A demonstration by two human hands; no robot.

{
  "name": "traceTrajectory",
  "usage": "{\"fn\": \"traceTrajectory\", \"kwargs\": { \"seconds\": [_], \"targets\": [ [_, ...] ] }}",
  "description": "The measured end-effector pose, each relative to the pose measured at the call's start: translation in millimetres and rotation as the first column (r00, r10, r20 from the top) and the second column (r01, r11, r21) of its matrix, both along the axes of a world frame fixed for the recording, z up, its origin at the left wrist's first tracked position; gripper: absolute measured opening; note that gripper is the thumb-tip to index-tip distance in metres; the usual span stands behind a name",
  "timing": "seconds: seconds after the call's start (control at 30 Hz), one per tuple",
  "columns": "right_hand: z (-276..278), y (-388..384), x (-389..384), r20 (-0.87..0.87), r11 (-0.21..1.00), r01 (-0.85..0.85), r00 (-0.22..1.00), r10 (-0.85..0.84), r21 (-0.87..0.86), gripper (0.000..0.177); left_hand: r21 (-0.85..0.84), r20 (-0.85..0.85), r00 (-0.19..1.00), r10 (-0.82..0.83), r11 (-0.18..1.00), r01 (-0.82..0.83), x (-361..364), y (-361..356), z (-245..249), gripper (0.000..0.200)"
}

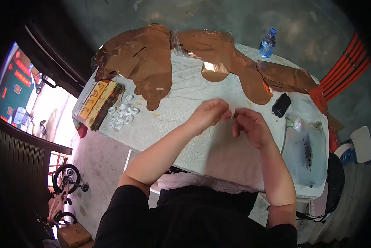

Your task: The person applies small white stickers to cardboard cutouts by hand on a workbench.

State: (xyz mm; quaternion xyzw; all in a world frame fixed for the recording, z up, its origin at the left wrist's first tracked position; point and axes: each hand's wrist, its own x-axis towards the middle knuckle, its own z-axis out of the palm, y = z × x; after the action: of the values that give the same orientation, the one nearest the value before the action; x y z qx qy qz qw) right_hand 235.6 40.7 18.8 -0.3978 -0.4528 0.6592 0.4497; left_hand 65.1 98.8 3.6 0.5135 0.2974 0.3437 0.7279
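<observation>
Above the middle of the white-covered table (185, 149), my left hand (208, 115) and my right hand (253, 127) are close together. The fingers of my left hand are pinched on a small white thing (232, 113), too small to make out. My right hand's fingers are bent beside it and blurred, so their hold is unclear. Brown foil shapes (148, 62) lie beyond the hands along the far edge. To the left is a pile of small white rings (122, 114), next to a stack of printed packets (105, 103).
A water bottle (268, 43) stands at the far edge. On the right are a black case (281, 105) and a clear plastic bag (303, 153) with dark thin items. An orange-red chair (344, 66) is beyond the right edge. A bicycle (63, 194) stands at lower left.
</observation>
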Motion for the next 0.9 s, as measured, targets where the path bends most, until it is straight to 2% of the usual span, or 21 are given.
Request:
{"fn": "traceTrajectory", "kwargs": {
  "seconds": [0.03, 0.1, 0.13, 0.17, 0.2, 0.23, 0.3, 0.33, 0.37, 0.43, 0.47, 0.53, 0.57, 0.63, 0.7, 0.8, 0.87, 0.9],
  "targets": [
    [2, 1, -1, 0.000, 1.000, 0.003, 1.000, -0.003, -0.003, 0.021, -0.003, 0.000, 1.000, -0.003, 1.000, 0.003, 1, -2, -2, 0.020],
    [10, 2, -4, 0.042, 0.972, 0.125, 0.990, -0.136, 0.199, 0.023, 0.070, -0.107, 0.979, -0.174, 0.981, 0.182, 4, -5, -5, 0.020],
    [5, 3, -3, 0.046, 0.971, 0.131, 0.989, -0.143, 0.199, 0.023, 0.053, -0.097, 0.975, -0.198, 0.978, 0.204, 3, -5, -4, 0.019],
    [-4, 4, -3, 0.178, 0.969, 0.124, 0.970, -0.163, 0.211, 0.022, 0.055, -0.094, 0.974, -0.204, 0.976, 0.210, 2, -4, -3, 0.019],
    [-10, 3, -2, 0.305, 0.968, 0.116, 0.935, -0.182, 0.223, 0.021, 0.004, 0.005, 0.988, -0.156, 0.988, 0.156, 0, -2, -2, 0.019],
    [-9, 2, -3, 0.303, 0.966, 0.121, 0.934, -0.188, 0.228, 0.021, -0.049, 0.099, 0.990, -0.101, 0.993, 0.107, -2, 1, -1, 0.019],
    [-5, 0, -6, 0.257, 0.990, -0.051, 0.966, 0.016, 0.131, 0.019, -0.034, 0.093, 0.993, -0.067, 0.997, 0.070, -5, 5, -7, 0.019],
    [-6, 0, -6, 0.166, 0.993, -0.043, 0.986, 0.024, 0.107, 0.017, -0.026, 0.093, 0.995, -0.025, 0.999, 0.028, -6, 7, -10, 0.020],
    [-6, 0, -5, 0.173, 0.991, -0.046, 0.985, 0.023, 0.127, 0.017, -0.005, 0.099, 0.995, -0.025, 1.000, 0.026, -5, 7, -12, 0.020],
    [-2, 0, -3, 0.098, 0.996, -0.037, 0.995, 0.029, 0.078, 0.018, 0.068, -0.035, 0.999, -0.033, 0.997, 0.035, -2, 3, -12, 0.020],
    [3, -2, -3, -0.019, 0.999, -0.005, 1.000, 0.006, 0.049, 0.022, 0.097, -0.027, 0.999, -0.030, 0.995, 0.033, -2, 1, -9, 0.020],
    [5, -2, -2, -0.015, 0.992, 0.022, 1.000, -0.021, 0.121, 0.024, 0.060, -0.118, 0.991, -0.067, 0.995, 0.075, 1, -3, -3, 0.020],
    [2, -1, -2, -0.025, 0.986, 0.052, 0.999, -0.048, 0.161, 0.026, 0.080, -0.111, 0.991, -0.069, 0.994, 0.079, 0, -4, -2, 0.020],
    [-7, 1, -2, 0.017, 0.972, 0.053, 0.998, -0.058, 0.228, 0.027, 0.085, -0.130, 0.978, -0.162, 0.981, 0.174, -2, -3, -4, 0.017],
    [-15, -1, -9, 0.227, 0.960, 0.088, 0.962, -0.152, 0.266, 0.028, 0.145, -0.119, 0.973, -0.197, 0.966, 0.213, -2, -4, -6, 0.017],
    [-16, 1, -9, 0.289, 0.959, 0.080, 0.944, -0.161, 0.272, 0.024, 0.131, -0.051, 0.980, -0.194, 0.971, 0.199, -5, -2, -6, 0.015],
    [-18, 0, -7, 0.344, 0.963, 0.081, 0.924, -0.170, 0.257, 0.022, 0.133, -0.039, 0.994, -0.100, 0.986, 0.104, -9, 2, -10, 0.012],
    [-18, 1, -6, 0.380, 0.967, 0.028, 0.916, -0.126, 0.253, 0.019, 0.133, -0.033, 0.999, -0.038, 0.990, 0.042, -9, 3, -11, 0.011]
  ]
}}
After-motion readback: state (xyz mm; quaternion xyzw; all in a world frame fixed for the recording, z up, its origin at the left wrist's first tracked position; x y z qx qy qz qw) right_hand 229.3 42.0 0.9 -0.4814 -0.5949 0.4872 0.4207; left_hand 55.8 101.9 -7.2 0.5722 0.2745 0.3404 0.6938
